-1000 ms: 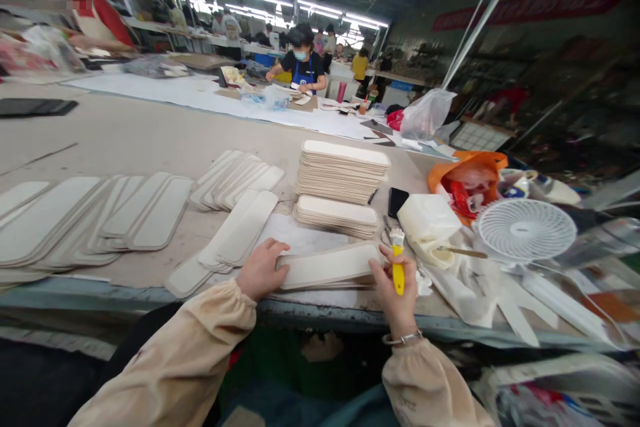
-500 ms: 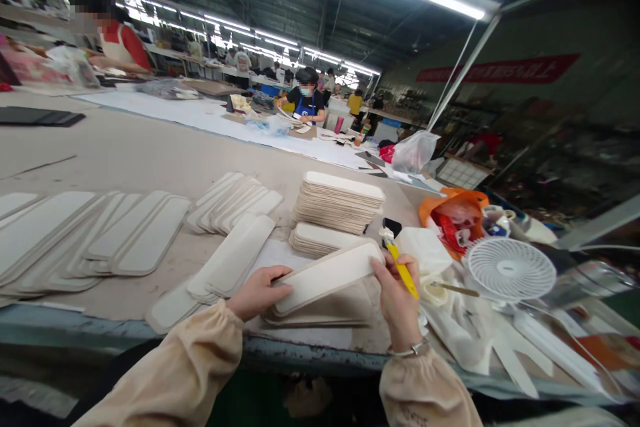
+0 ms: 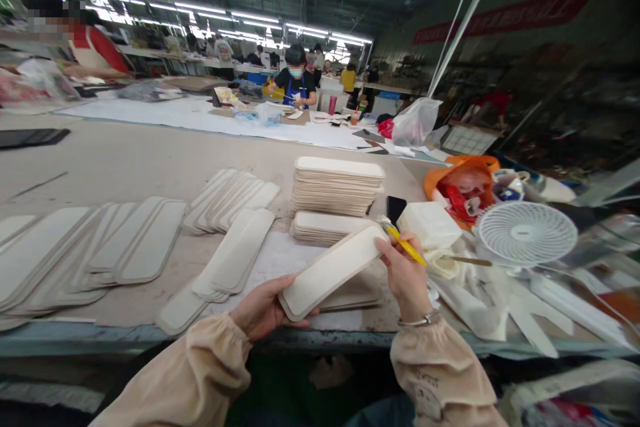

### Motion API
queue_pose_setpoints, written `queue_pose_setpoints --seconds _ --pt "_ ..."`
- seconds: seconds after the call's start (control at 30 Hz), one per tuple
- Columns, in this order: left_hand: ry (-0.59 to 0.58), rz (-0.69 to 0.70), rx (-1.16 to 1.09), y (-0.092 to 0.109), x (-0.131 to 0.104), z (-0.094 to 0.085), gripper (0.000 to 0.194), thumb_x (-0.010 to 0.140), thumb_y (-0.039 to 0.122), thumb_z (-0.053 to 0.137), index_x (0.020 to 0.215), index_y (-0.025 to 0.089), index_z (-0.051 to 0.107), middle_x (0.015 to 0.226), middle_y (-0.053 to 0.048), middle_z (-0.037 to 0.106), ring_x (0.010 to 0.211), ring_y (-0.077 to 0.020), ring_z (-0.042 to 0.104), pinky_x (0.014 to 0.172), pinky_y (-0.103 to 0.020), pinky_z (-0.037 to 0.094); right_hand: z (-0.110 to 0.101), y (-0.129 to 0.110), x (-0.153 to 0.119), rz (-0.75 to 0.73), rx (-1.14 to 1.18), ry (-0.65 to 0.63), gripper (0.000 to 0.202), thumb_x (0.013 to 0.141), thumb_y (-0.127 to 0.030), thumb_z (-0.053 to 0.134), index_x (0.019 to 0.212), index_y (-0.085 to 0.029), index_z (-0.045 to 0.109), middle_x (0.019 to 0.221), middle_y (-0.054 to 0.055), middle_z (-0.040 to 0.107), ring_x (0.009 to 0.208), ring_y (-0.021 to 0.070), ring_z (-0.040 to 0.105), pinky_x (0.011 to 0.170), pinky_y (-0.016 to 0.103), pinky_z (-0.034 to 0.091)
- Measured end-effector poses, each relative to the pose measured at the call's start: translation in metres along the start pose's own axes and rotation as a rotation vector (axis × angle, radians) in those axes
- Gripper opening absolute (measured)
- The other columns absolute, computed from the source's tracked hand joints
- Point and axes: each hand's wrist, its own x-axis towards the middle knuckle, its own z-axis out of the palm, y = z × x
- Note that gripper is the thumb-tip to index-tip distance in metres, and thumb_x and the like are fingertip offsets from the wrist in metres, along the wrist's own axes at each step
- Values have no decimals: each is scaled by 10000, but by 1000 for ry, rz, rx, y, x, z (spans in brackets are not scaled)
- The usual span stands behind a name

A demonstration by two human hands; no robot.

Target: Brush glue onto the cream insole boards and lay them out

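Fingers of both hands now pinch the pale strip (image 3: 331, 270) lifted higher off the table (image 3: 125, 160)

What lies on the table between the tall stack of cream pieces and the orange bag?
In the head view, a black phone lies flat between the tall stack of cream oblong pieces and the orange plastic bag.

I see a matt, smooth, cream board-like panel (image 3: 333, 271), a glossy yellow plastic brush handle (image 3: 406, 246), a white plastic fan (image 3: 527, 233), soft beige cloth sleeves (image 3: 200, 373) and a shiny metal bracelet (image 3: 419, 321).
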Motion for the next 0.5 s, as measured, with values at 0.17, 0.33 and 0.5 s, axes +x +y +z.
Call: queue_pose_setpoints --seconds 0.17,0.33,0.5 --pt "-16 34 162 -8 1 1 559 811 317 664 1308 135 487 1135 -169 654 941 -309 691 636 -287 601 -7 2 2 25 66 25 507 527 -199 849 841 -252 455 730 -88 566 656 93 565 601 202 498" --pt "4 49 250 -12 2 5 510 845 343 633 1300 161 491 1159 -146 645 924 -277 698 619 -254 599 -11 1 2 17 60 9 491 533 -228 845 823 -246 450 707 -88 550 636 100 551 585 221 494" --pt "49 47 293 -13 2 9 474 848 362 631 1259 159 510 1100 -126 665 940 -266 692 652 -272 603 -10 0 3 22 80 11 489 532 -227 846 808 -239 443 675 -99 541 610 86 529 577 207 470"
